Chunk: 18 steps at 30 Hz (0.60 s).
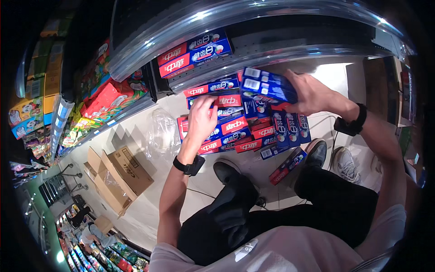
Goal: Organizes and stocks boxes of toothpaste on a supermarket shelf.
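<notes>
My right hand (311, 93) grips a stack of blue toothpaste cartons (260, 84), tilted so that ends with printed codes face up. Below it lies a pile of red-and-blue toothpaste cartons (234, 126) on the floor, some flat and some on edge. My left hand (203, 119) rests at the pile's left side with its fingers bent over a carton (229, 100); whether it grips that carton is hidden. One single carton (288, 166) lies apart, between my shoes.
More cartons (195, 54) sit on the low shelf (272, 51) ahead. Clear plastic wrap (163, 131) and an open cardboard box (119, 180) are on the floor at left. Snack shelves (102, 102) stand beyond. A white shoe (346, 165) of another person is at right, near a cable (334, 146).
</notes>
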Available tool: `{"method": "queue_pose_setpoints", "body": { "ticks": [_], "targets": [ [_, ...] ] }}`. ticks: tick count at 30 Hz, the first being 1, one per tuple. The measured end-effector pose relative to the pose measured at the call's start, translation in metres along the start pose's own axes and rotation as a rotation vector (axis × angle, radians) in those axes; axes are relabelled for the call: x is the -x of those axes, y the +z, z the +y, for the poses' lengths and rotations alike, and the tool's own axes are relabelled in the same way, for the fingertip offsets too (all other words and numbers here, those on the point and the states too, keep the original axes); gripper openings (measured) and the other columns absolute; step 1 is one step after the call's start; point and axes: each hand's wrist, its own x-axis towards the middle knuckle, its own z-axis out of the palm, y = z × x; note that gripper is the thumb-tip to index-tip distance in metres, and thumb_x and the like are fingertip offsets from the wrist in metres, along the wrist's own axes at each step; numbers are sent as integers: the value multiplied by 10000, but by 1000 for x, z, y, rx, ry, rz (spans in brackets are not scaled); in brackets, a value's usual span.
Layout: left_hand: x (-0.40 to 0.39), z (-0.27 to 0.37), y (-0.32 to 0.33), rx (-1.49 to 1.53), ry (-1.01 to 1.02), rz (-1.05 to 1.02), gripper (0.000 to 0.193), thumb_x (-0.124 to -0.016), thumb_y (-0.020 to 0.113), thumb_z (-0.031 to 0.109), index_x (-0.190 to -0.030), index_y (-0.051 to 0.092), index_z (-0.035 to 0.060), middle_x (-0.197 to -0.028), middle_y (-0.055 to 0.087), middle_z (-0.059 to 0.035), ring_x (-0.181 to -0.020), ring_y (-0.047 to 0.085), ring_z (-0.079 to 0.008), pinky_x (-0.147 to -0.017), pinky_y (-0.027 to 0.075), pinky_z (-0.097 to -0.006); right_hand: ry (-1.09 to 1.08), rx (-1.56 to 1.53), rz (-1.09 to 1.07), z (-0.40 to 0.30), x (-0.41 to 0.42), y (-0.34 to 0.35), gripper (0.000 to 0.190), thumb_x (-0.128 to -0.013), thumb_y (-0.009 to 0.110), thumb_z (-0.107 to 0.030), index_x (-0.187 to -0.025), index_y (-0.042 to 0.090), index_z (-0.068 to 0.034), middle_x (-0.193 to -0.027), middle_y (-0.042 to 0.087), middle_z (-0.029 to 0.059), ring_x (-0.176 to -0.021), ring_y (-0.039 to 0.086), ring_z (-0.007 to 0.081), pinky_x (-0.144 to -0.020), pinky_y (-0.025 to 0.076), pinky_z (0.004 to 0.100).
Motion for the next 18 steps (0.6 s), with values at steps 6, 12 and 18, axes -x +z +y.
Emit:
{"method": "queue_pose_setpoints", "body": {
  "ticks": [6, 12, 18],
  "targets": [
    [-4, -17, 20, -311, 123, -64, 598, -850, 822, 142, -1393, 609, 7, -1377, 612, -212, -1277, 602, -394, -1168, 420, -525, 72, 196, 317, 49, 16, 10, 704, -657, 888, -279, -1154, 559, 95, -1008, 675, 297, -927, 689, 430, -863, 558, 459],
    [-19, -35, 21, -337, 88, -230, 595, -859, 830, 192, -1375, 606, -1, -1373, 614, -221, -1276, 590, -408, -1107, 449, -513, 104, -36, 193, 73, 35, -12, 715, -598, 890, -294, -1136, 568, 50, -1020, 673, 239, -953, 667, 385, -887, 541, 450],
    [-22, -31, -7, -212, 87, -170, 565, -927, 789, 222, -1395, 575, -12, -1306, 657, -243, -1256, 592, -444, -1060, 455, -523, 123, -284, 135, 128, 61, -23, 706, -524, 907, -224, -1116, 578, -24, -1017, 702, 136, -931, 657, 265, -924, 533, 411]
  ]
}}
